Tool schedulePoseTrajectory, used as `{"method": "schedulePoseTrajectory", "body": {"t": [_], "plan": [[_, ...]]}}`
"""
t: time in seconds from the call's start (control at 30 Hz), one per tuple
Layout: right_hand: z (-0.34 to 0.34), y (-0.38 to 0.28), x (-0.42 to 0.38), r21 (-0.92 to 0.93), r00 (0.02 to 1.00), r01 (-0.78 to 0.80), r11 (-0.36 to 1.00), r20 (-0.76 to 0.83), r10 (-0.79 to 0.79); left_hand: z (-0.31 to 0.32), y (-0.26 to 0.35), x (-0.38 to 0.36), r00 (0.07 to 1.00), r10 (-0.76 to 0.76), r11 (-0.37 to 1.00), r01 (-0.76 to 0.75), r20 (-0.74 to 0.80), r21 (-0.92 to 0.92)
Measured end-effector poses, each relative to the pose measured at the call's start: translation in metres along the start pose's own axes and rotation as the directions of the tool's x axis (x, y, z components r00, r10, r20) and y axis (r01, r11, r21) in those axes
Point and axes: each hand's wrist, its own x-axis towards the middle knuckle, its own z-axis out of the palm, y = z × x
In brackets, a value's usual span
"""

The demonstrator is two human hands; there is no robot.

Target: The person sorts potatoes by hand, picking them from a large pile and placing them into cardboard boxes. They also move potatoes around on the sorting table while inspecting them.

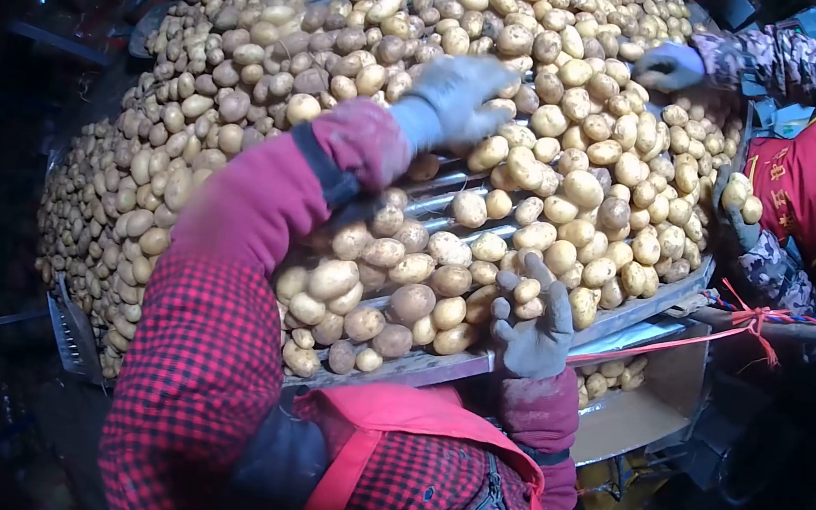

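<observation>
My left hand (455, 104), in a grey-blue glove, reaches over the heap of potatoes (413, 301). Motion blurs it, but the fingers look stretched out with the thumb apart, just above the potatoes. Near the front edge, my right hand (536, 325), in a dirty grey glove, is turned palm up. Its fingers curl around a couple of small potatoes (527, 291). Metal rollers (435, 198) of the sorting table show between potatoes in the middle.
Across at the right, a co-worker in a red apron (808, 190) has one gloved hand (669, 67) on the heap and potatoes (737, 192) in the other. Below the table's metal edge (445, 368) stands a cardboard box (653, 399) holding potatoes. A pink cord (654, 349) stretches above it.
</observation>
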Motion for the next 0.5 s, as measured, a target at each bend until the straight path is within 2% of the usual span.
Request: {"method": "schedulePoseTrajectory", "body": {"t": [0.07, 0.13, 0.2, 0.23, 0.27, 0.3, 0.33, 0.4, 0.47, 0.5], "plan": [[0.001, 0.0, 0.0, -0.029, 1.0, 0.014, 0.999, -0.01, -0.014, -0.002, -0.036, 0.013, 0.988, -0.152, 0.966, 0.155, -0.03, 0.207], [-0.003, 0.0, 0.002, 0.09, 0.999, -0.021, 0.996, 0.038, 0.018, 0.006, -0.086, 0.027, 0.934, -0.357, 0.915, 0.348, 0.007, 0.203], [-0.004, -0.003, 0.001, 0.063, 1.0, -0.008, 0.998, 0.025, 0.007, -0.005, -0.103, 0.039, 0.897, -0.41, 0.84, 0.3, 0.167, 0.452], [-0.004, -0.003, 0.002, 0.042, 1.0, -0.007, 0.999, 0.018, 0.006, -0.013, -0.099, 0.048, 0.843, -0.456, 0.818, 0.269, 0.287, 0.509], [-0.005, 0.0, 0.002, 0.025, 1.0, -0.009, 1.0, 0.011, 0.008, -0.016, -0.098, 0.053, 0.84, -0.454, 0.82, 0.263, 0.298, 0.509], [-0.012, 0.002, 0.003, -0.211, 0.998, 0.059, 0.976, 0.001, -0.061, -0.016, -0.103, 0.059, 0.824, -0.459, 0.811, 0.236, 0.332, 0.536], [-0.01, 0.002, 0.004, -0.208, 0.998, 0.058, 0.976, -0.006, -0.06, -0.013, -0.109, 0.065, 0.81, -0.461, 0.802, 0.207, 0.361, 0.56], [-0.002, 0.0, 0.003, 0.099, 0.998, -0.032, 0.995, -0.053, 0.037, -0.006, -0.114, 0.072, 0.806, -0.454, 0.821, 0.214, 0.379, 0.529], [-0.002, 0.0, 0.004, 0.072, 0.999, -0.018, 0.997, -0.041, 0.021, -0.005, -0.115, 0.073, 0.792, -0.476, 0.837, 0.276, 0.382, 0.472], [-0.001, 0.0, 0.003, 0.045, 1.0, -0.009, 0.999, -0.023, 0.01, -0.003, -0.12, 0.071, 0.813, -0.456, 0.853, 0.283, 0.362, 0.439]]}}
